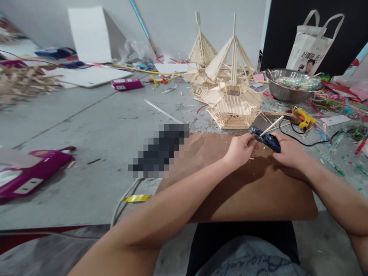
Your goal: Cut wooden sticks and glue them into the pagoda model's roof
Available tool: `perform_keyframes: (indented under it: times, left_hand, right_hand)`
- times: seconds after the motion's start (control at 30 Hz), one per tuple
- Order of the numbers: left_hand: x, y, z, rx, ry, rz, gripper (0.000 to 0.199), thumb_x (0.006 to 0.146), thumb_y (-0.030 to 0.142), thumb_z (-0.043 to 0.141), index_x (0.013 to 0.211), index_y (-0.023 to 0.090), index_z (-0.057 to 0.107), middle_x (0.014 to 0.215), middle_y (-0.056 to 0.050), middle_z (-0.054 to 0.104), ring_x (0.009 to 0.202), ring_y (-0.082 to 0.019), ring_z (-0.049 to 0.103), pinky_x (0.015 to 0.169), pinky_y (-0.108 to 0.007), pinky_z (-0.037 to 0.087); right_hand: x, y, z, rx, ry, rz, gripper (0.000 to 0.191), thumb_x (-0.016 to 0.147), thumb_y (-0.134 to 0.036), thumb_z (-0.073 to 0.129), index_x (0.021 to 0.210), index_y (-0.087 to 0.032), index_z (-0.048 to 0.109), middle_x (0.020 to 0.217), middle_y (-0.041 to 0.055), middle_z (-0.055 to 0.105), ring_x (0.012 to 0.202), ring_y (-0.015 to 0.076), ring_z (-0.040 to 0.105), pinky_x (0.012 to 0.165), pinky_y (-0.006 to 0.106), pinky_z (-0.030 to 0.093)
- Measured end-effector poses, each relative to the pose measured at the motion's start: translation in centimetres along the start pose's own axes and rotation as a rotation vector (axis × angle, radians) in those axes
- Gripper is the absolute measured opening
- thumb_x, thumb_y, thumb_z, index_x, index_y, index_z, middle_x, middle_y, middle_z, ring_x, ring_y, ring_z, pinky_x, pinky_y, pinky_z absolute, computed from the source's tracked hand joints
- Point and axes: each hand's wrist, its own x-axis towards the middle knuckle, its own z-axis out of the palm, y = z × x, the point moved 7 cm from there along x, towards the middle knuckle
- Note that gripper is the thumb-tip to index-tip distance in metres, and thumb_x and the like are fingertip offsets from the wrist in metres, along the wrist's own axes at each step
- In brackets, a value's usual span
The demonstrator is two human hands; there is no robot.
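My right hand (290,150) is closed around a dark blue hand tool (271,142), whose exact kind I cannot make out. A thin pale wooden stick (272,125) slants across the tool, its free end pointing up and to the right. My left hand (240,150) pinches near the stick's lower end, close to the tool's tip; the fingertips are partly hidden. Both hands are above a brown paper-covered board (247,191) with small wood bits on it. Just beyond stands a pavilion-like model (234,105) built of wooden sticks, with a pointed roof.
A second pointed stick roof (202,51) stands behind. At right are a metal bowl (287,92), a yellow glue gun (307,118) with a black cord, and scattered scraps. Purple boxes (37,170) and a pile of sticks (25,82) lie left. A pixelated dark object (161,151) lies beside the board.
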Motion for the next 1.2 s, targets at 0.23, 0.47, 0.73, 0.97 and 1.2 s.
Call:
perform_keyframes:
  times: [0.23,0.47,0.73,0.97,1.2]
  left_hand:
    - [0.1,-1.4,0.8,-0.185,-0.128,-0.134,0.022,0.076,0.024,0.052,0.056,0.015,0.051,0.040,0.004,0.050,0.031,-0.007,0.046,0.035,-0.016,0.032]
    - [0.0,-1.1,1.1,-0.223,-0.196,-0.143,0.030,0.077,0.034,0.053,0.055,0.014,0.050,0.038,0.004,0.049,0.031,-0.005,0.046,0.035,-0.014,0.032]
    - [0.0,-0.9,1.2,-0.202,-0.221,-0.172,0.032,0.077,0.038,0.052,0.058,0.014,0.048,0.039,0.005,0.049,0.031,-0.004,0.046,0.034,-0.014,0.032]
    - [0.1,-1.0,0.8,-0.195,-0.124,-0.129,0.025,0.077,0.030,0.051,0.058,0.014,0.047,0.044,0.005,0.049,0.033,-0.004,0.046,0.034,-0.013,0.033]
    - [0.1,-1.4,0.0,-0.094,-0.009,-0.069,0.014,0.074,0.022,0.051,0.063,0.014,0.051,0.043,0.005,0.051,0.035,-0.005,0.047,0.040,-0.016,0.037]
  right_hand:
    - [0.0,0.0,0.3,-0.007,-0.017,-0.018,0.052,0.064,-0.022,0.049,0.116,-0.016,0.046,0.110,0.0112,0.060,0.100,0.0261,0.055,0.085,0.036,0.042]
    - [0.0,-0.1,0.3,-0.009,-0.021,-0.033,0.052,0.063,-0.020,0.048,0.114,-0.014,0.048,0.108,0.0122,0.060,0.098,0.0266,0.056,0.084,0.036,0.043]
    - [-0.2,-0.1,0.3,-0.024,-0.053,0.008,0.048,0.064,-0.021,0.048,0.112,-0.015,0.049,0.110,0.0111,0.060,0.099,0.0254,0.056,0.081,0.034,0.042]
    - [-0.1,-0.3,0.1,-0.116,-0.121,0.093,0.036,0.067,-0.027,0.047,0.102,-0.017,0.052,0.086,0.0089,0.066,0.079,0.0254,0.061,0.068,0.033,0.041]
    - [-0.2,-0.3,0.0,-0.121,-0.089,0.134,0.041,0.068,-0.028,0.046,0.107,-0.017,0.051,0.094,0.0103,0.066,0.082,0.0259,0.061,0.069,0.034,0.042]
